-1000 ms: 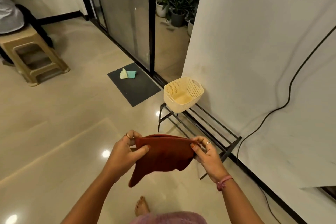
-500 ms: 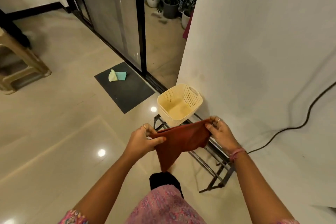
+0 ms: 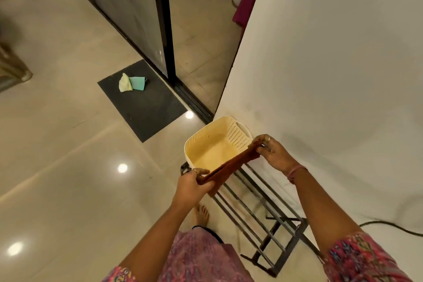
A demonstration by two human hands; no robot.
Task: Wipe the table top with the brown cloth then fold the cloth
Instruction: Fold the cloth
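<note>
The brown cloth (image 3: 229, 168) is folded into a narrow band and stretched between both hands. My left hand (image 3: 191, 184) pinches its near end and my right hand (image 3: 272, 152) pinches its far end. The cloth hangs just over the near rim of a cream plastic basket (image 3: 214, 144), which stands on the left end of a low black metal rack (image 3: 263, 217) against the white wall. No table top is in view.
A dark floor mat (image 3: 146, 107) with a pale yellow and a teal cloth (image 3: 131, 82) lies by the sliding glass door. A black cable (image 3: 389, 226) runs along the floor at the right. My bare foot (image 3: 201, 214) is beside the rack. A stool leg (image 3: 13, 68) shows at far left.
I have stepped closer to the rack. Both hands carried the cloth forward and down, from in front of me to over the basket, and the cloth is now drawn into a tighter band.
</note>
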